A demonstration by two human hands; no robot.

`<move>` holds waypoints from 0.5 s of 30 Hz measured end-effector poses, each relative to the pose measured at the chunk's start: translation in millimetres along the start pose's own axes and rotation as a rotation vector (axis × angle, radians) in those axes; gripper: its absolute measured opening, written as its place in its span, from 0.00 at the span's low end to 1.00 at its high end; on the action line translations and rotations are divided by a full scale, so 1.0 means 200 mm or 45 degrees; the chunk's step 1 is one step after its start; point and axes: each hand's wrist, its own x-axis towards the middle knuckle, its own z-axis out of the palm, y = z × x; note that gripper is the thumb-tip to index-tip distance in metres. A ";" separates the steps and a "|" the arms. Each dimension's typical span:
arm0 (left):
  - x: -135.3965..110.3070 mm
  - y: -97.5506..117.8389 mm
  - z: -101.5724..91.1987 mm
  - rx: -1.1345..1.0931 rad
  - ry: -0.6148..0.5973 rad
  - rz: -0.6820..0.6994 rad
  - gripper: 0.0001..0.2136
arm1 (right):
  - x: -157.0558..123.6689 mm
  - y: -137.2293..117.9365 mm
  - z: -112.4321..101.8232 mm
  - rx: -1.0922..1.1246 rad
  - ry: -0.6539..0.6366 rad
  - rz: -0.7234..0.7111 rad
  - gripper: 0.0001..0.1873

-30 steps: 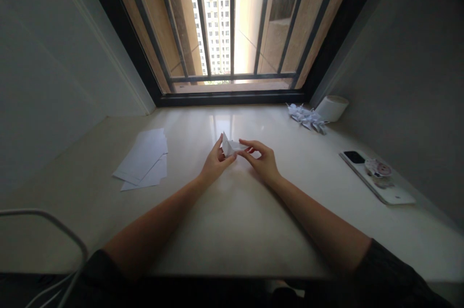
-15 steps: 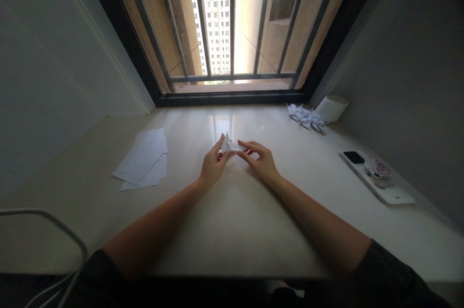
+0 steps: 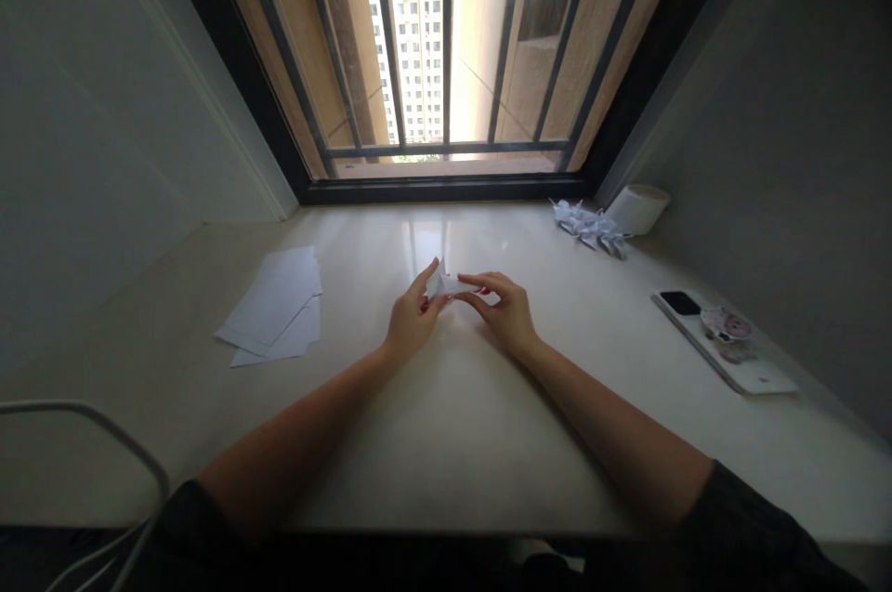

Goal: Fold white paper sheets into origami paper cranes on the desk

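A small piece of folded white paper is held between my two hands, just above the middle of the pale sill. One pointed flap of it stands up at its left end. My left hand grips that end, thumb in front and fingers partly hidden behind the paper. On the other side my right hand pinches the narrow right end between thumb and fingertips. The exact folds are too small to make out.
Loose white paper sheets lie at the left. Several folded paper pieces are heaped at the back right beside a white roll. A phone with a round grip lies at the right. A cable loops at the near left.
The paper's upright flap has tilted slightly to the right, and the left index finger has shifted a little with it. Both hands keep hold; everything else stays in place.
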 end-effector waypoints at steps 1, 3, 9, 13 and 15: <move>0.00 0.00 0.00 0.002 0.003 0.005 0.28 | 0.00 0.00 0.00 -0.009 0.003 0.000 0.15; 0.00 0.00 0.00 0.005 0.007 0.010 0.28 | 0.00 0.00 0.00 -0.026 0.011 0.005 0.15; 0.00 0.01 -0.01 -0.007 0.040 0.028 0.28 | -0.01 -0.01 0.00 -0.059 0.002 -0.043 0.13; -0.01 0.03 -0.01 -0.009 0.022 0.031 0.25 | 0.00 -0.02 0.00 -0.068 0.005 -0.068 0.13; -0.01 0.04 -0.01 -0.015 -0.011 0.018 0.21 | 0.00 -0.03 -0.01 -0.076 -0.001 -0.073 0.13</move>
